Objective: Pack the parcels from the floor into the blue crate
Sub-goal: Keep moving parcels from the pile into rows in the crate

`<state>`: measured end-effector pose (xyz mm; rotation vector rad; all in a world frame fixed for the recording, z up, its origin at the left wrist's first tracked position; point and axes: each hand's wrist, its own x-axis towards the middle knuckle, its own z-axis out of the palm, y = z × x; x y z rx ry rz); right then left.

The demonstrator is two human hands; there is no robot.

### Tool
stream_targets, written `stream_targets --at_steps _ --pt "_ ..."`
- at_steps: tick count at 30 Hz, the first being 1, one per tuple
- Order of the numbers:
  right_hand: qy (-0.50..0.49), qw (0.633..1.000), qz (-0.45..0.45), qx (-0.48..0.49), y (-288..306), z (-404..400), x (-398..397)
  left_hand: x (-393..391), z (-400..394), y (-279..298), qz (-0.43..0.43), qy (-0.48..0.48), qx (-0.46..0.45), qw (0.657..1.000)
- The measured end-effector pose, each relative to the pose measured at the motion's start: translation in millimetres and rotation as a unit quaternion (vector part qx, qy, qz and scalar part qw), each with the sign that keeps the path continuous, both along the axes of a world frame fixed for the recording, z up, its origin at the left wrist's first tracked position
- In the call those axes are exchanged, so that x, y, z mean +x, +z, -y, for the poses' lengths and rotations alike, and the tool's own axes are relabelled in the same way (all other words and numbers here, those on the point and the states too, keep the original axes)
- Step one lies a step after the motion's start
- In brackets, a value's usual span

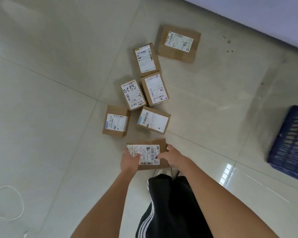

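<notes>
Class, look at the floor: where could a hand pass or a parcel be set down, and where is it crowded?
Free: the bare floor left of the parcels, and the strip between them and the blue crate. Crowded: the middle cluster, where the parcel marked 5288 and its neighbour nearly touch.

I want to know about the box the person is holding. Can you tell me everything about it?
The box is brown cardboard, flat and rectangular, with a white printed label and barcodes on top. It sits nearest the person, apart from the other boxes. The left hand grips its left end and the right hand its right end.
</notes>
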<state>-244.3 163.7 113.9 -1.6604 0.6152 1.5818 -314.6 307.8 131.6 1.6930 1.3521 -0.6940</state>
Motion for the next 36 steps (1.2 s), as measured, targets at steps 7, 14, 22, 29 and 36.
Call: stream_targets --at_steps 7,14,22,29,36 --pt "-0.078 0.996 0.033 -0.036 159.4 59.9 28.8 43.8 47.4 139.8 0.026 -0.11 0.0 0.994" --pt "-0.107 0.976 0.156 -0.104 247.9 180.1 61.5 107.2 162.8 204.5 0.094 -0.238 -0.015 0.967" --pt "-0.218 0.939 0.205 -0.171 272.3 399.6 45.8 113.3 383.1 235.3 0.129 -0.32 -0.013 0.939" --pt "-0.24 0.945 0.156 -0.159 310.9 609.2 10.4 77.5 594.2 279.0 0.117 -0.32 0.015 0.94" --pt "-0.261 0.945 0.145 -0.131 308.0 760.3 -2.8 74.2 747.0 278.9 0.102 -0.291 -0.034 0.951"
